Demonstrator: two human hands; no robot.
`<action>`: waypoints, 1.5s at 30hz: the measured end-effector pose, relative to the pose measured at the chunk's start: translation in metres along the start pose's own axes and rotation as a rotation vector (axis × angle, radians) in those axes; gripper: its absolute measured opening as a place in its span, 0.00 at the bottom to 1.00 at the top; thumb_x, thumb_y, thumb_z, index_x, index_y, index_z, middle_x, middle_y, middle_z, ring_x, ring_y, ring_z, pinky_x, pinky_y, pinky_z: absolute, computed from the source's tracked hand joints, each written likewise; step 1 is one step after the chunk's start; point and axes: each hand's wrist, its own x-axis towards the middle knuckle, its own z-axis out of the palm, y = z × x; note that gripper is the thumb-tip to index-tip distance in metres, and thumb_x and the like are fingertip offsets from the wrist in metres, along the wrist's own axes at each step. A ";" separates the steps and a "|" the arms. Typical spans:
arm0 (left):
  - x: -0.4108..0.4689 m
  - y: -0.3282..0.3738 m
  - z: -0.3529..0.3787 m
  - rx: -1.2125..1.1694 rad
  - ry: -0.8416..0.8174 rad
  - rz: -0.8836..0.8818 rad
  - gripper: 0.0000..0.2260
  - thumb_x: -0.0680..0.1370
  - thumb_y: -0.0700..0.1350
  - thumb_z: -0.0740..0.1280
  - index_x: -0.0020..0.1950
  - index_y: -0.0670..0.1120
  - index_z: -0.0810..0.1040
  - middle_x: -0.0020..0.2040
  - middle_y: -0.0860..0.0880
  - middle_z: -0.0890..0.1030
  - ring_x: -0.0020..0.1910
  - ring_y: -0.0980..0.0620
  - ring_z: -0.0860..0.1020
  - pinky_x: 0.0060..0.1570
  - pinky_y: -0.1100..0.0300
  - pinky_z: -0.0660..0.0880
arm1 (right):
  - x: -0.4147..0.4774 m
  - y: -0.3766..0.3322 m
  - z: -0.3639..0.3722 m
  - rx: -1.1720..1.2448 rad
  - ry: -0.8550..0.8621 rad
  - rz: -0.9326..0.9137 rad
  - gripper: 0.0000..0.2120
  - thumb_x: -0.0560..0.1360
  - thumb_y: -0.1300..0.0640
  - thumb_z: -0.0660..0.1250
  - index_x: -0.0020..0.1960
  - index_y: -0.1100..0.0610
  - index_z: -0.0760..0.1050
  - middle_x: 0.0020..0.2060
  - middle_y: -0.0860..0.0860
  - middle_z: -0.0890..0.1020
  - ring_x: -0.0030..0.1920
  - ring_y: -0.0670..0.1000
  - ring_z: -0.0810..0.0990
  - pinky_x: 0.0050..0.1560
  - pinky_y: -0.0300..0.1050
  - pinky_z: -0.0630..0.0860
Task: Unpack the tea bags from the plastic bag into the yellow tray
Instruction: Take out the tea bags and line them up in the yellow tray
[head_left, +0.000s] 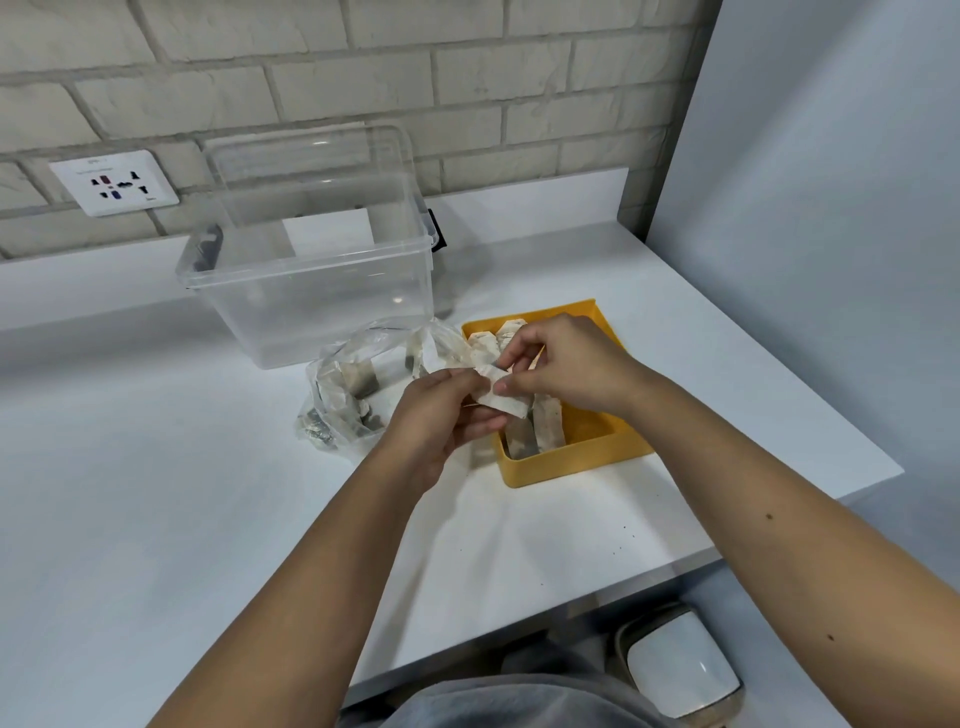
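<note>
Left grip (441, 415), right grip (566, 364) on tea bag (506, 402)

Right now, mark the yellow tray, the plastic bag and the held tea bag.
yellow tray (571, 465): head view, on its near outer wall.
plastic bag (337, 395): head view, on its crumpled middle.
held tea bag (506, 402): head view, on the white paper at its lower right end.

a: tray colour?
b: yellow tray (571, 460), plain. tea bags (548, 423) inside it: off-white, stained brown-grey.
a: left of the tray?
b: plastic bag (343, 374) clear, dark patches showing through. tea bag (506, 404) over the tray's left rim: off-white.
a: behind it?
b: box (311, 291) clear, latch (438, 234) black. wall (467, 67) pale grey brick pattern. table (156, 467) under the tray: white.
</note>
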 end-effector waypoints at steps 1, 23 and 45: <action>-0.001 0.001 0.002 -0.006 -0.006 -0.003 0.09 0.79 0.39 0.64 0.56 0.35 0.78 0.38 0.43 0.84 0.35 0.46 0.84 0.43 0.56 0.83 | -0.001 -0.001 0.001 -0.014 0.007 -0.009 0.10 0.66 0.54 0.80 0.46 0.55 0.83 0.38 0.47 0.83 0.31 0.33 0.76 0.33 0.25 0.69; 0.000 -0.006 -0.007 0.384 0.131 0.177 0.03 0.78 0.42 0.69 0.46 0.43 0.78 0.39 0.46 0.80 0.36 0.52 0.79 0.37 0.58 0.79 | -0.015 0.064 0.001 0.120 -0.145 0.392 0.04 0.73 0.61 0.74 0.44 0.60 0.79 0.37 0.53 0.85 0.37 0.49 0.84 0.44 0.41 0.81; 0.015 -0.003 0.016 0.905 -0.036 0.363 0.04 0.75 0.50 0.74 0.48 0.53 0.82 0.43 0.54 0.84 0.47 0.53 0.81 0.52 0.56 0.74 | -0.015 0.053 -0.027 0.207 -0.171 0.211 0.07 0.72 0.55 0.75 0.46 0.58 0.83 0.34 0.47 0.82 0.36 0.45 0.80 0.38 0.36 0.76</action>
